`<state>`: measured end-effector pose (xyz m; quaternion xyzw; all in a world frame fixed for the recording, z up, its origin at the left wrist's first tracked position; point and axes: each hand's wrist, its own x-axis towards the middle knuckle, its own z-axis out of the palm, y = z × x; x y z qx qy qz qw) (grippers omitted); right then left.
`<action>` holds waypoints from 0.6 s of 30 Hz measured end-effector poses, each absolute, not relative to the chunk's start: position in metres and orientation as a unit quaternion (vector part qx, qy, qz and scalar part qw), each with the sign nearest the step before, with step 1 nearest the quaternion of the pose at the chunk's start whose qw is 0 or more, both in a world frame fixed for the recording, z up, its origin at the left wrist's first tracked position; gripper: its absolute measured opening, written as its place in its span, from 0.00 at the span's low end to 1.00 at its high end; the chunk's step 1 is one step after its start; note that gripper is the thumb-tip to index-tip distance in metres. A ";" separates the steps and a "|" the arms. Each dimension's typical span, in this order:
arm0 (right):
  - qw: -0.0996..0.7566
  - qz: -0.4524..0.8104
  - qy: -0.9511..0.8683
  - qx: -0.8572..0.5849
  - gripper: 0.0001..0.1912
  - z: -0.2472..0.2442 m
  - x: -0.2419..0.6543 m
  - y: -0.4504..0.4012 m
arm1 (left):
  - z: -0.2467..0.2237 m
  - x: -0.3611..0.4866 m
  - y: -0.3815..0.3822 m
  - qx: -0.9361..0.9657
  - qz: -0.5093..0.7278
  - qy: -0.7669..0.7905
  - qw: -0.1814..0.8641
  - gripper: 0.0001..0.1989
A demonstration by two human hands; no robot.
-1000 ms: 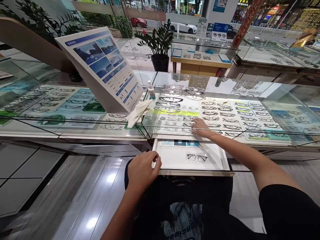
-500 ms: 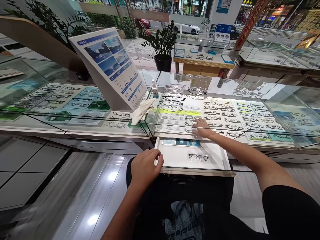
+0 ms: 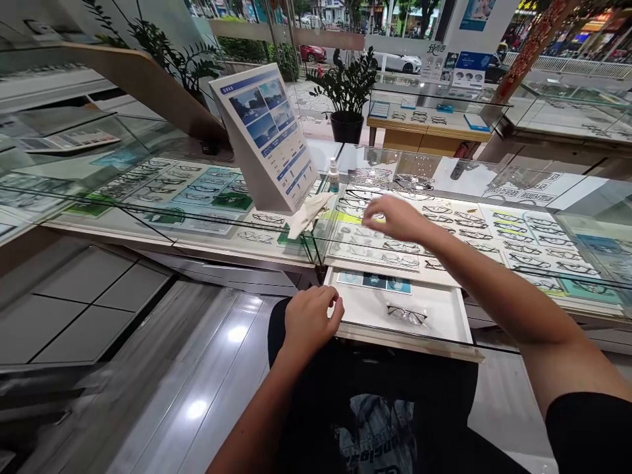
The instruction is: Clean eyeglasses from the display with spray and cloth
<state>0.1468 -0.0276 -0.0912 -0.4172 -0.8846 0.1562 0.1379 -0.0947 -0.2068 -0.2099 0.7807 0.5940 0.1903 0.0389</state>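
My right hand [image 3: 395, 219] is over the glass counter, just in front of a dark pair of glasses [image 3: 359, 195] that it partly covers. Its fingers are curved, with a gap between thumb and forefinger and nothing visible in them. Loosely curled and apparently empty, my left hand [image 3: 312, 314] rests by the left front corner of the pulled-out white drawer [image 3: 365, 309]. In that drawer lies a pair of glasses [image 3: 407, 315] in a clear wrapper, with a blue picture strip [image 3: 375, 282] behind it. Rows of eyeglass frames [image 3: 474, 232] show under the glass.
Left of my right hand are a white cloth [image 3: 309, 216], a small spray bottle [image 3: 334, 176] and a standing calendar-like card [image 3: 271, 138]. More frames [image 3: 413, 182] sit at the back. Glass edges run along the counter; a potted plant [image 3: 347, 125] stands beyond.
My right hand has lifted from the front rows of glasses and moved farther back and left over the counter. My left hand stays by the drawer corner. The view has turned left.
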 end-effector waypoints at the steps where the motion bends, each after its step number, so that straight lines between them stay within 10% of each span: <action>1: 0.142 0.116 -0.874 -0.449 0.15 -0.089 0.143 -0.012 | -0.210 -0.095 -0.207 0.780 0.192 0.594 0.040 0.13; 18: -0.019 0.115 -0.823 -0.557 0.16 -0.104 0.102 0.072 | -0.212 -0.093 -0.210 0.771 0.208 0.600 0.053 0.13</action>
